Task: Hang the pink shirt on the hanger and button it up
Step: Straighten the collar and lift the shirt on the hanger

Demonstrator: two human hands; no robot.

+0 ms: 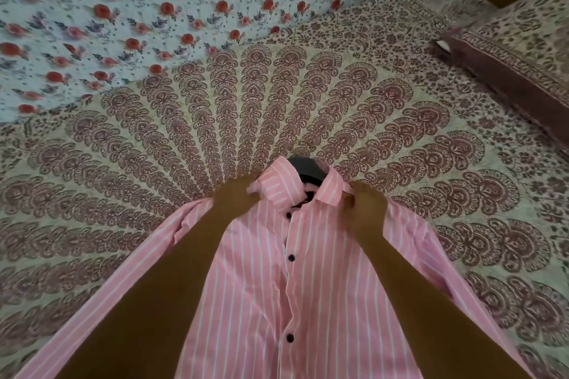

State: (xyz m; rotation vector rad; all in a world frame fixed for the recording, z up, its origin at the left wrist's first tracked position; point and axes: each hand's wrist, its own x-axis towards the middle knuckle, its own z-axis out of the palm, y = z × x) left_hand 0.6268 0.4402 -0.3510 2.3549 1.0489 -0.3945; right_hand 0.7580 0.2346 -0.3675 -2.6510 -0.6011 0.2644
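Head view: pink shirt (252, 286) lies front-up on the patterned bedsheet (308, 95), lower centre of frame, placket closed, dark buttons (291, 258) down the middle. Black hanger (308, 168) sits inside the collar (277, 184), its top poking out above. Left hand (237, 198) grips the fabric at the collar's left side, slightly blurred. Right hand (366, 206) pinches the collar's right tip with curled fingers. Floral cloth (123, 9) upper left, pillow (517, 49) upper right.
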